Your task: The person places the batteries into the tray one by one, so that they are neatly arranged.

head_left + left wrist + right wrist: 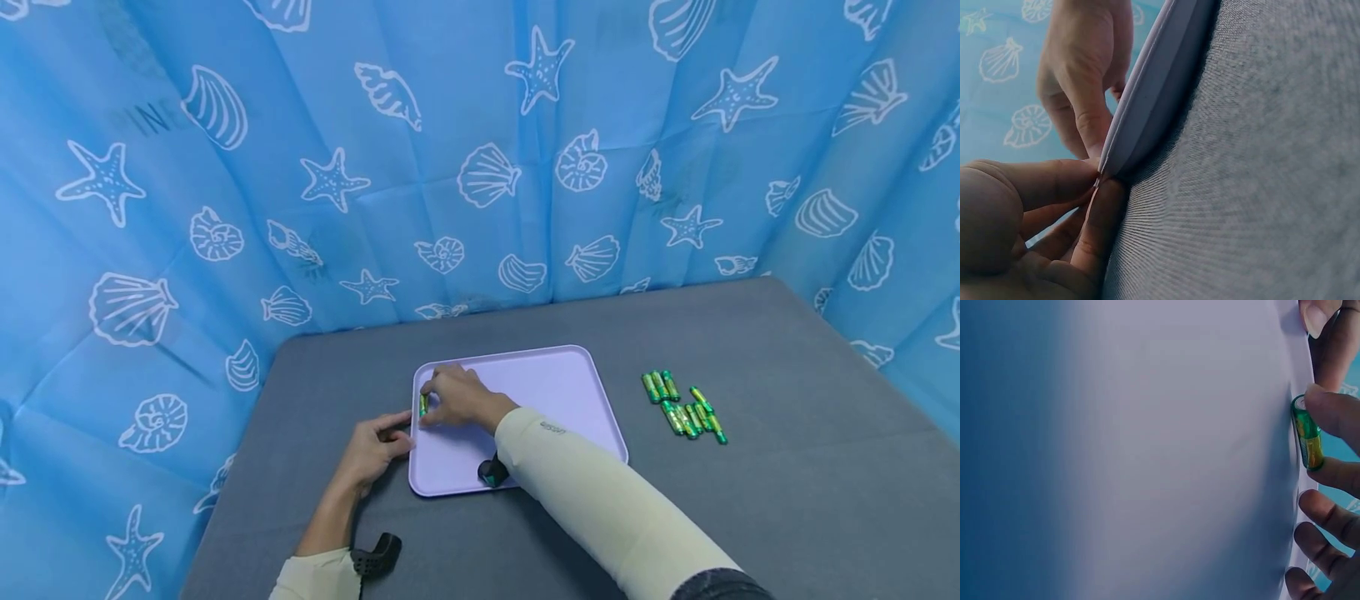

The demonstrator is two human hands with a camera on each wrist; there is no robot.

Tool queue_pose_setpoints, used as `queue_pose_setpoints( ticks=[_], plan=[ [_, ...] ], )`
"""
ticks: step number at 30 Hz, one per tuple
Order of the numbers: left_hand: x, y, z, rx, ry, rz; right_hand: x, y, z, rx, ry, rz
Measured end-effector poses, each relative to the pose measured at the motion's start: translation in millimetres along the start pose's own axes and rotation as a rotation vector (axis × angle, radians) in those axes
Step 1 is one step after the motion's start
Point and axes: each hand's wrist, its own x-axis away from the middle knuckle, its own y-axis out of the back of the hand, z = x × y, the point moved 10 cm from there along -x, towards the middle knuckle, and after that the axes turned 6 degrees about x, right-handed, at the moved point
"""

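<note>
Pinching a green-yellow cylindrical battery (1307, 433) by its ends in the right hand (457, 393), just inside the lilac tray's (551, 392) rim. Resting the left hand (367, 450) by fingertips against the rim's outside. Probably handling light, stiff, slick; favouring an end-to-end grip. Not clearly making out tray-floor contact. Seeing smooth moulding, grey woven tablecloth (750, 517), glossy loose batteries (672, 417) well right of both hands.

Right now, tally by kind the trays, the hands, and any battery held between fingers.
Trays: 1, the lilac tray
Hands: 2, left hand and right hand
Held batteries: 1, the green-and-yellow battery
Total: 4
</note>
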Motion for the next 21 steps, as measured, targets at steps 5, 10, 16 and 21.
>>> queue_pose_setpoints(
  ticks=[5, 10, 16, 21],
  plan=[
    [-0.3, 0.7, 1.0, -0.008, 0.007, -0.007, 0.2, -1.3, 2.8, 0.017, -0.023, 0.011],
    [-1.1, 2.4, 1.7, -0.003, 0.001, -0.014, -0.3, -1.2, 5.0, 0.034, -0.033, 0.027],
    [-1.1, 2.4, 2.9, -0.007, 0.004, -0.007, 1.3, -1.6, 0.1, -0.004, -0.057, 0.05],
    [-1.1, 1.1, 4.2, 0.007, 0.02, 0.005, 9.4, 13.2, -9.7, -0.099, -0.054, 0.033]
  ],
)
